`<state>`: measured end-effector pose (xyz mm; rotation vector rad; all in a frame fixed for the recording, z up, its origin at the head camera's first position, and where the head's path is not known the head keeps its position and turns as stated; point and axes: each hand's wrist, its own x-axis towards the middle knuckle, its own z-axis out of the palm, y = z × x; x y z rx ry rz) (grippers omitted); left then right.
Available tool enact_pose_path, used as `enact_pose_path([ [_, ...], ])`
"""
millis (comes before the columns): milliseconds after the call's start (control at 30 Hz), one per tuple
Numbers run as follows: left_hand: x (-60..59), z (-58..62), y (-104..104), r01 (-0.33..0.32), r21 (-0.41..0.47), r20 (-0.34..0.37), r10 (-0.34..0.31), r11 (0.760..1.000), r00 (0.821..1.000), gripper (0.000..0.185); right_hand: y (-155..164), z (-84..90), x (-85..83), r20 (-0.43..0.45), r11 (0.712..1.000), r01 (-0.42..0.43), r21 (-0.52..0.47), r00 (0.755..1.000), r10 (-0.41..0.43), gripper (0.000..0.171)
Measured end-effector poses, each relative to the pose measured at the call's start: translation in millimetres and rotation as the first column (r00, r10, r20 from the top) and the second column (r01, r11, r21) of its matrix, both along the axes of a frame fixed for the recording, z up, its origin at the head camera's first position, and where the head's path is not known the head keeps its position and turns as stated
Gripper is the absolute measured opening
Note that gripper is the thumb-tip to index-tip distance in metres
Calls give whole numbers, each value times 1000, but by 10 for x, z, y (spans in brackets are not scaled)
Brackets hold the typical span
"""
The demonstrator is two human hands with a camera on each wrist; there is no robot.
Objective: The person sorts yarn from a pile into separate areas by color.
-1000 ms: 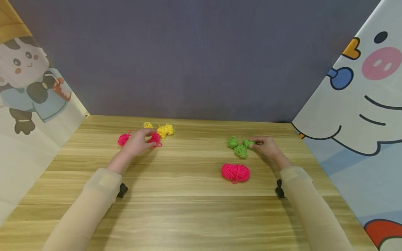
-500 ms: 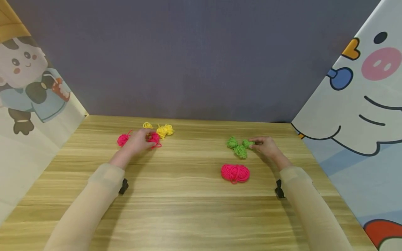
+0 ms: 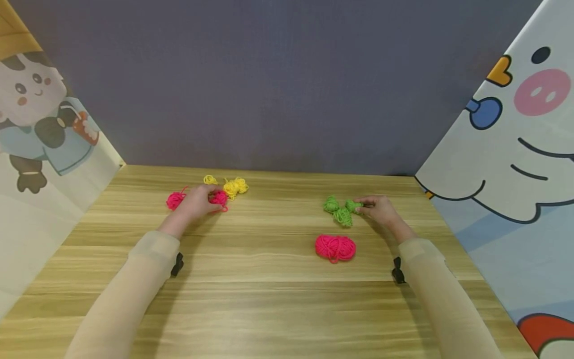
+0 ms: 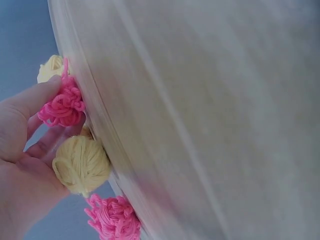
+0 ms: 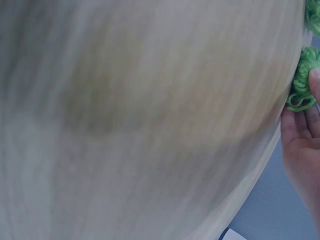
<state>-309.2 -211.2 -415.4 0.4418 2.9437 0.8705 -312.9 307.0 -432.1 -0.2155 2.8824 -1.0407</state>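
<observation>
My left hand is at the back left of the table, thumb and fingers pinching a small pink yarn bundle. A yellow yarn ball sits by its palm in the left wrist view, and a second pink yarn bundle lies left of the hand. More yellow yarn lies just beyond the fingertips. On the right, my right hand pinches the rightmost green yarn ball of a cluster. Two other green yarn balls lie against it on the left.
A larger pink yarn skein lies in front of the green cluster. The wooden table ends at a grey back panel. Printed cartoon panels slope up at both sides.
My left forearm has shifted slightly to the right while its hand stays on the pink yarn. The right hand and the green yarn are almost still.
</observation>
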Motion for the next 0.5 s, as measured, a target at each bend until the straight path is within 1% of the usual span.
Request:
enact_pose_path([
  [200, -3, 10, 5, 9, 2, 1, -9, 1000, 1000, 52, -3, -3, 5, 1, 1000, -4, -5, 1000, 4, 33],
  [500, 14, 29, 21, -11, 11, 5, 11, 1000, 1000, 46, 4, -5, -6, -14, 1000, -12, 2, 1000, 12, 32],
])
